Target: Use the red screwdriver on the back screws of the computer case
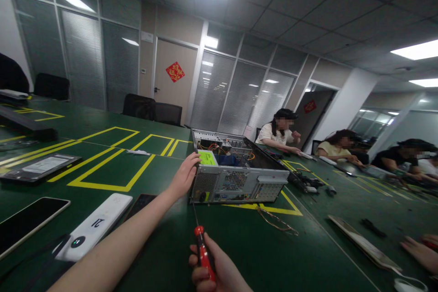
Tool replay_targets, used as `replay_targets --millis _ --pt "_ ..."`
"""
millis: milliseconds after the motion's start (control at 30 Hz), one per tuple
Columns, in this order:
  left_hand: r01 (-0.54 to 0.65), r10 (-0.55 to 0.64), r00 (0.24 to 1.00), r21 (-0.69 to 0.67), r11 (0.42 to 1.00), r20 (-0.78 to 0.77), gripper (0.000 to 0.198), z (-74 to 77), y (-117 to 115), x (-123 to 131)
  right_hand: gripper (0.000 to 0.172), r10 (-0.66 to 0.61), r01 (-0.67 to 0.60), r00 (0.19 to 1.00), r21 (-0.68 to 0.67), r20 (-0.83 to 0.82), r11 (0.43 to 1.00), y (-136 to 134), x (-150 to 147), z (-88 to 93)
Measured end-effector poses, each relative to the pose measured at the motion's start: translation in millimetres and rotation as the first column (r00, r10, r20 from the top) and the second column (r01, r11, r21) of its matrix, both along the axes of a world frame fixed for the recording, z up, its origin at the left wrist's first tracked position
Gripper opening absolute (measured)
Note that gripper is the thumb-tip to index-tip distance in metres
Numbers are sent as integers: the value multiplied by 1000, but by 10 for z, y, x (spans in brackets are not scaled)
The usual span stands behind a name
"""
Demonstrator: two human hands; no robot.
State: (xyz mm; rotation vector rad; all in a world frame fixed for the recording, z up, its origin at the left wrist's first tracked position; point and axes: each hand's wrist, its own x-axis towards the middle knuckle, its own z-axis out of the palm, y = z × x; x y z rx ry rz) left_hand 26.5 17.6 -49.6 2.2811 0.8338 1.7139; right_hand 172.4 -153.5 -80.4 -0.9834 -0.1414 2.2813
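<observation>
An opened computer case (239, 180) lies on the green table with its rear panel toward me. My left hand (186, 175) holds the case's left rear corner, fingers curled over the edge beside the power supply with a bright yellow-green label (207, 158). My right hand (214, 264) is closed around the red and black handle of a screwdriver (204, 248). Its thin shaft points away from me, with the tip at the lower left corner of the rear panel. Whether the tip sits in a screw is too small to tell. Coloured cables show inside the case.
Left of me lie a white power bank (99, 223), a phone (30, 221) and a hard drive (43, 167). Yellow tape (99, 187) marks the green table. A cable loop (277, 221) and another phone (362, 242) lie rightward. Several people sit along the right; one person's hand (422, 253) is close by.
</observation>
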Motion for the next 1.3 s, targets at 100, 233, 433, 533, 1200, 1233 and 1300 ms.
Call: replay_targets --millis 100,233,433,533,1200,1233,1300 --pt "4 -4 1000 -8 1000 2 32 7 -6 2 46 12 -13 1000 -33 -14 999 -11 4 67" --pt "6 -6 1000 -14 1000 7 33 12 -18 6 47 -113 112 993 -73 -13 991 -7 -7 46" --pt "5 -5 1000 -10 1000 5 32 19 -23 -1 41 -44 44 991 -5 -126 999 31 68 -61" --pt "5 -5 1000 -8 1000 -2 32 17 -13 -7 45 -37 32 988 -37 -148 999 15 85 -24" --pt "-7 7 1000 -6 1000 -7 33 -1 -1 -13 43 -140 142 989 -56 41 988 -21 -18 16" --pt "-7 7 1000 -4 1000 -7 33 -2 0 -14 44 -115 116 993 -34 29 993 -16 -18 -4" --pt "-8 7 1000 -4 1000 -6 33 -3 0 -15 46 -70 69 997 -12 -28 998 -1 0 -36"
